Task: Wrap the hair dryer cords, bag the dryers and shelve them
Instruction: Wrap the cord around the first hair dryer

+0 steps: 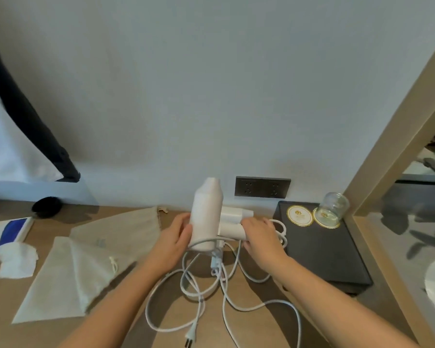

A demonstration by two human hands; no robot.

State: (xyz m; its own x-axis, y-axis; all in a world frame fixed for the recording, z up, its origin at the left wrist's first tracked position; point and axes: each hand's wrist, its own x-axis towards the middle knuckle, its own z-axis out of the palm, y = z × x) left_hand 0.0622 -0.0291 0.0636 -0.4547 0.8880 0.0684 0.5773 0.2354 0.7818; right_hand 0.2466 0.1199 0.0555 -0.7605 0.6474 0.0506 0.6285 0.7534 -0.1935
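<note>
I hold a white hair dryer (pixel 206 209) upright above the wooden counter (pixel 126 322). My left hand (pixel 176 234) grips its barrel from the left. My right hand (pixel 261 237) is closed around its handle, where the cord comes out. A second white dryer (pixel 235 214) lies just behind the first one. Loose white cords (pixel 204 292) lie in tangled loops on the counter below my hands, with one plug (pixel 191 337) near the front edge. Two beige drawstring bags (pixel 70 277) (pixel 126 227) lie flat to the left.
A black tray (pixel 332 259) at the right carries two round coasters and an upturned glass (pixel 333 207). A dark double wall socket (pixel 261 187) sits behind the dryers. At the far left lie white crumpled cloth (pixel 15 259), a blue-and-white pack (pixel 8 232) and a black round object (pixel 47 206). Shelving stands at the right.
</note>
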